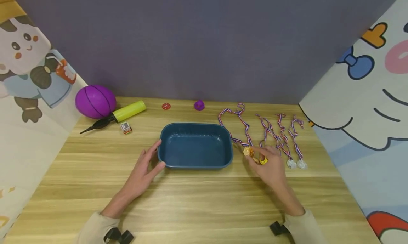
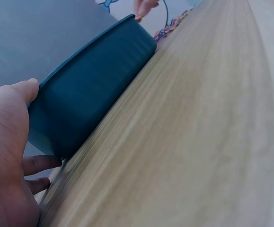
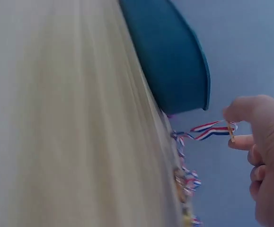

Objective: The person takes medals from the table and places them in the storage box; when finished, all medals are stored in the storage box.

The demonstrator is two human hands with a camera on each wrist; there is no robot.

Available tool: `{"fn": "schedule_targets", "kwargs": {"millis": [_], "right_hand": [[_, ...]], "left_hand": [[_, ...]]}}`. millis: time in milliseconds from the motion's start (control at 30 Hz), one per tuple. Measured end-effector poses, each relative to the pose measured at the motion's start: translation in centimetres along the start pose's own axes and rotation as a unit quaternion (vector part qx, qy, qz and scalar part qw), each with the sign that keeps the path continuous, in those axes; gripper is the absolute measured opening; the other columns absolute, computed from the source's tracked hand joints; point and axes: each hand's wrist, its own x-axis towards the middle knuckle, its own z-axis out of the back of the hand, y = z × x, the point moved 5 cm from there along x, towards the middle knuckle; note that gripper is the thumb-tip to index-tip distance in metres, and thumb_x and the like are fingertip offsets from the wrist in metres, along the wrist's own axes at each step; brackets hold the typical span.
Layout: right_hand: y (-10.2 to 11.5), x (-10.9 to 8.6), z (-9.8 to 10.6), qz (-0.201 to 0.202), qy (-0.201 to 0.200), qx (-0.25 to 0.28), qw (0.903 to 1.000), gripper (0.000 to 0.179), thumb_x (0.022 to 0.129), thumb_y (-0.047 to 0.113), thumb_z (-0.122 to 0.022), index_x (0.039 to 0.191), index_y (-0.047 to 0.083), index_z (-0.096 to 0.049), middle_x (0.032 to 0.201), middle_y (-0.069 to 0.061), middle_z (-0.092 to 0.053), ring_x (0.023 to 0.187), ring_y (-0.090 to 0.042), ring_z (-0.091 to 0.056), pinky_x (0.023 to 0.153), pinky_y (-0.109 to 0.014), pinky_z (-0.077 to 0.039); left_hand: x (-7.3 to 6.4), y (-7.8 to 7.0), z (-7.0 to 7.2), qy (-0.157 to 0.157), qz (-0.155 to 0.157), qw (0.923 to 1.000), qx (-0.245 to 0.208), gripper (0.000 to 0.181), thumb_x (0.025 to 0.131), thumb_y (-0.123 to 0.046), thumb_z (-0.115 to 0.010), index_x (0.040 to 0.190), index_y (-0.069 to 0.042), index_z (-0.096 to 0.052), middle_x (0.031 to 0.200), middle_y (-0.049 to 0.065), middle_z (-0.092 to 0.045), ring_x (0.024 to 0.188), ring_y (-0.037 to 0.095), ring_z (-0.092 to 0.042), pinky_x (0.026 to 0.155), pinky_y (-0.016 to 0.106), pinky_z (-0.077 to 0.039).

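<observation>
A dark blue rectangular plastic basin stands on the wooden table. My left hand is at its left end, fingers spread and fairly straight, thumb touching the rim. In the left wrist view, the thumb rests at the upper edge of the basin. Right of the basin, my right hand pinches a gold medal between thumb and forefinger. Its striped ribbon runs from the fingers towards the table in the right wrist view. Another yellow medal is partly hidden beneath that hand.
Two silver medals with striped ribbons lie at the right. A purple ball, a yellow-and-black hand pump and a small box are back left. A red chip and a purple object lie behind the basin.
</observation>
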Motion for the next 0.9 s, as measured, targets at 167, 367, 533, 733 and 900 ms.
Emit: {"fn": "schedule_targets", "kwargs": {"millis": [167,367,533,733,900], "right_hand": [[0.0,1.7,0.9,0.013,-0.005,-0.007,0.9999,0.026,0.081,0.012,-0.094,0.102,0.0,-0.087,0.065,-0.006,-0.047,0.065,-0.02,-0.039,0.066,-0.028,-0.028],[0.3,3.5,1.6,-0.009,-0.003,-0.002,1.0,0.028,0.083,0.018,-0.091,0.104,0.0,-0.087,0.067,0.001,-0.042,0.066,-0.026,-0.038,0.07,-0.032,-0.032],[0.9,5.0,2.2,-0.011,-0.017,0.013,0.9997,0.028,0.084,0.014,-0.089,0.103,-0.005,-0.085,0.066,-0.007,-0.047,0.069,-0.027,-0.041,0.07,-0.029,-0.03],[1.4,6.8,3.3,-0.011,-0.05,0.028,0.9983,0.023,0.083,0.01,-0.089,0.101,-0.005,-0.086,0.067,-0.009,-0.052,0.069,-0.015,-0.04,0.069,-0.023,-0.031],[1.9,8.2,4.2,-0.008,-0.07,0.047,0.9964,0.022,0.084,0.007,-0.088,0.103,-0.004,-0.087,0.068,-0.014,-0.056,0.07,-0.012,-0.042,0.069,-0.022,-0.033]], "left_hand": [[-0.1,0.0,0.0,-0.001,0.003,1.0,0.001,0.073,0.111,-0.021,-0.067,0.176,-0.022,-0.034,0.175,0.02,-0.041,0.15,0.052,-0.052,0.134,0.073,0.001],[-0.1,-0.2,0.0,0.003,-0.002,0.9999,0.011,0.078,0.108,-0.025,-0.071,0.176,-0.022,-0.033,0.173,0.023,-0.044,0.153,0.052,-0.048,0.136,0.07,-0.001],[0.1,-0.2,-0.1,0.001,-0.011,0.9997,0.023,0.083,0.106,-0.027,-0.076,0.176,-0.022,-0.033,0.167,0.025,-0.051,0.154,0.051,-0.047,0.136,0.07,-0.002],[0.1,-0.1,0.0,-0.002,-0.012,0.9997,0.02,0.082,0.105,-0.027,-0.076,0.176,-0.022,-0.034,0.166,0.026,-0.052,0.15,0.052,-0.051,0.136,0.07,-0.002],[0.1,-0.1,0.1,-0.003,-0.014,0.9997,0.02,0.082,0.105,-0.026,-0.077,0.176,-0.022,-0.035,0.165,0.026,-0.053,0.149,0.052,-0.052,0.136,0.07,-0.002]]}}
